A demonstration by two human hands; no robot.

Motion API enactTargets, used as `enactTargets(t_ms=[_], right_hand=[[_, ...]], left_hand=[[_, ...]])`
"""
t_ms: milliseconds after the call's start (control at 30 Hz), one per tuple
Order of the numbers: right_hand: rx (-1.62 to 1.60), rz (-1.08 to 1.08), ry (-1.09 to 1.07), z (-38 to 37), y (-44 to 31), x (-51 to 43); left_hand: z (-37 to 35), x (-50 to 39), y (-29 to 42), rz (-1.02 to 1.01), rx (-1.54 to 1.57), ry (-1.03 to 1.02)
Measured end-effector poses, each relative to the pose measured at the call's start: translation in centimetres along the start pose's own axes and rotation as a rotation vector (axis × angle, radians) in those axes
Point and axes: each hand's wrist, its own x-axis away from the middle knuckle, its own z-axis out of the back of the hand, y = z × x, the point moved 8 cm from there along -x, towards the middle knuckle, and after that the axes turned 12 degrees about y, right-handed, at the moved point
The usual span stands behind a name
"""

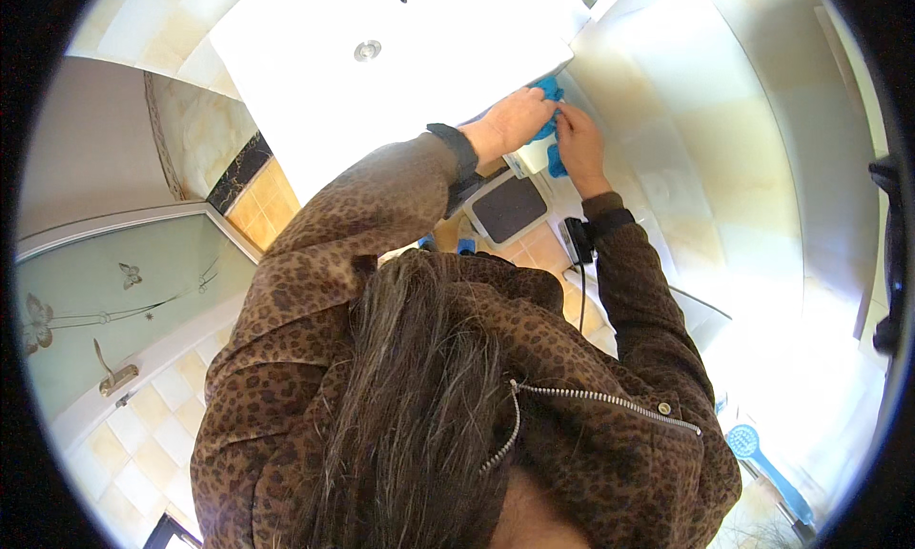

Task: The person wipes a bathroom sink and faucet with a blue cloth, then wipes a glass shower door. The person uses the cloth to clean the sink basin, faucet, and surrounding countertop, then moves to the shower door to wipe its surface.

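Note:
Both my hands are together at the front right corner of a white washbasin (322, 84). My left hand (518, 120) has its fingers closed on a blue cloth (549, 88). My right hand (580, 145) is close against it, thumb and fingertips pinching the cloth's edge. Part of the blue material hangs down between the hands, and a separate-looking blue piece (556, 161) shows beside my right palm. Beneath the hands is a pale, box-like surface, mostly hidden. Whether the blue pieces are joined cannot be told.
Below the hands stands a light-framed object with a dark grey top (510, 209). A black plug-like device with a cable (575, 241) is near my right wrist. Tiled wall rises at the right. A frosted glass door (143, 284) is at the left, a blue brush (768, 467) at lower right.

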Motion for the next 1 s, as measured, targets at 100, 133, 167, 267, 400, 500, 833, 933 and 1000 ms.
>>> enactTargets(t_ms=[100,133,167,267,400,500,833,933,1000], right_hand=[[-0.169,-0.224,0.122,1.5,0.7,-0.9],[-0.231,-0.282,0.135,1.2,0.9,-1.4],[-0.294,-0.339,0.15,0.4,1.1,-2.3],[-0.445,-0.564,0.231,-2.5,1.9,-3.0],[-0.576,-0.734,0.15,-5.0,2.4,-2.5],[-0.401,-0.632,0.107,-5.1,1.4,-1.9],[-0.369,-0.595,-0.205,-7.9,-3.2,2.3],[-0.498,-0.613,-0.322,-8.3,-6.0,3.7],[-0.492,-0.707,-0.485,-9.1,-7.4,5.0]], left_hand=[[3.2,-1.7,1.4,-0.112,-0.019,0.169],[3.8,-2.6,1.7,-0.149,-0.064,0.223],[4.3,-3.3,1.9,-0.191,-0.114,0.265],[4.6,-4.1,1.2,-0.284,-0.137,0.274],[4.0,-3.7,0.5,-0.316,-0.241,0.266],[4.1,-2.6,-0.3,-0.269,-0.237,0.244],[6.5,4.3,-1.4,-0.156,-0.139,0.098],[7.2,6.8,-1.4,-0.108,-0.131,0.053],[7.9,8.5,-1.4,-0.079,-0.118,0.035]])
